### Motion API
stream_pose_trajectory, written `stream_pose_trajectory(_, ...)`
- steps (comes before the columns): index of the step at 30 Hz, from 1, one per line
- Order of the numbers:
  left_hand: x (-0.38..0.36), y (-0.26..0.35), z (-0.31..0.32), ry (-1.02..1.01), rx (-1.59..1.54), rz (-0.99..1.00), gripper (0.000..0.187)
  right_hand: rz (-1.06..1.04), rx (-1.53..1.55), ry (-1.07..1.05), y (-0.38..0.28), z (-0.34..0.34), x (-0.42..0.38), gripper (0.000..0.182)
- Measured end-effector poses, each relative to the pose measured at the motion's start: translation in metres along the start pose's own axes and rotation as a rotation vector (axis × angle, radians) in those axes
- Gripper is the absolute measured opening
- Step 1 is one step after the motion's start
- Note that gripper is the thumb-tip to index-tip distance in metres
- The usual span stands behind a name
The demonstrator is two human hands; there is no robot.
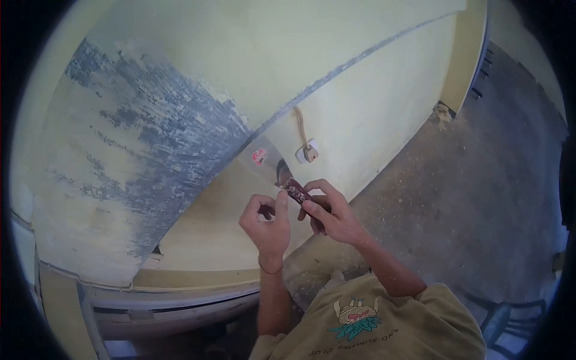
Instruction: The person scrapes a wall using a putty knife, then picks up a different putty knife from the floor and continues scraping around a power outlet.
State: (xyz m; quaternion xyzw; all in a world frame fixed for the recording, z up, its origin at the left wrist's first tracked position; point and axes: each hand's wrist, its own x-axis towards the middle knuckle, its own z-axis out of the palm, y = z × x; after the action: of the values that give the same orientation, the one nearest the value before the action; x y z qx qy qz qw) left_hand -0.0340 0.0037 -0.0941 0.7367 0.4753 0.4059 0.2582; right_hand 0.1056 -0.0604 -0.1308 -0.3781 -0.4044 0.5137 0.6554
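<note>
A putty knife (295, 187) with a dark red, plaster-flecked handle and a wide thin blade is held in front of me, its blade pointing up and left toward the wall. A small red and white sticker (259, 156) shows on the blade. My right hand (333, 216) is closed round the handle, thumb on top. My left hand (267, 228), fingers curled, has its thumb tip on the handle near the blade; its fingertips are partly hidden.
The pale yellow wall (198, 36) has a broad grey scraped patch (174, 120) and a grey line along its edge. A white socket (308, 151) with a cable sits right of the blade. Debris (444, 114) lies by the wall's foot; a chair (510, 324) stands lower right on the concrete floor.
</note>
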Motion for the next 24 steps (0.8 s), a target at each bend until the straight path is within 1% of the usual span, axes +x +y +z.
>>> stream_pose_trajectory(1,0.011,0.011,0.001,0.017,0.002,0.0,0.014,-0.017,-0.01,-0.001,-0.002,-0.002,0.006,0.028)
stream_pose_trajectory(2,0.027,0.02,0.003,0.005,0.003,0.363,0.011,-0.017,-0.01,-0.018,-0.002,-0.003,0.012,0.028)
stream_pose_trajectory(3,0.042,0.028,0.005,-0.007,0.01,0.724,0.01,-0.002,-0.002,0.011,-0.001,-0.004,0.018,0.027)
stream_pose_trajectory(4,0.057,0.035,0.006,0.01,0.02,0.72,0.01,0.011,0.008,0.039,0.001,-0.006,0.023,0.027)
stream_pose_trajectory(6,0.091,0.046,0.006,-0.227,0.209,1.012,0.008,-0.021,0.007,0.026,0.013,-0.01,0.027,0.026)
stream_pose_trajectory(7,0.103,0.045,0.007,-0.348,0.235,1.017,0.01,-0.046,0.008,0.035,0.019,-0.01,0.027,0.026)
stream_pose_trajectory(8,0.111,0.045,0.01,-0.341,0.251,1.012,0.01,-0.046,0.014,0.02,0.023,-0.009,0.028,0.026)
stream_pose_trajectory(10,0.124,0.042,0.014,-0.569,0.431,1.04,0.018,-0.097,0.001,0.087,0.032,-0.006,0.032,0.022)
stream_pose_trajectory(11,0.128,0.04,0.015,-0.565,0.445,1.034,0.018,-0.099,0.009,0.075,0.031,-0.005,0.033,0.022)
stream_pose_trajectory(13,0.132,0.034,0.019,-0.693,0.708,1.029,0.029,-0.032,0.056,0.14,0.024,-0.002,0.031,0.017)
stream_pose_trajectory(17,0.132,0.039,0.024,-0.688,0.739,0.989,0.034,-0.012,0.106,0.193,0.024,-0.002,0.03,0.019)
stream_pose_trajectory(19,0.137,0.042,0.022,-0.775,0.804,0.965,0.033,0.04,0.119,0.189,0.019,0.003,0.031,0.018)
stream_pose_trajectory(20,0.14,0.039,0.023,-0.788,0.801,0.962,0.033,0.048,0.125,0.196,0.023,0.005,0.033,0.018)
stream_pose_trajectory(22,0.139,0.03,0.022,-0.798,0.753,0.967,0.03,-0.022,0.136,0.22,0.031,0.011,0.032,0.018)
stream_pose_trajectory(23,0.136,0.029,0.026,-0.816,0.752,0.953,0.03,-0.004,0.146,0.223,0.034,0.005,0.03,0.018)
stream_pose_trajectory(24,0.134,0.03,0.028,-0.787,0.755,0.951,0.028,-0.049,0.101,0.216,0.035,-0.002,0.033,0.013)
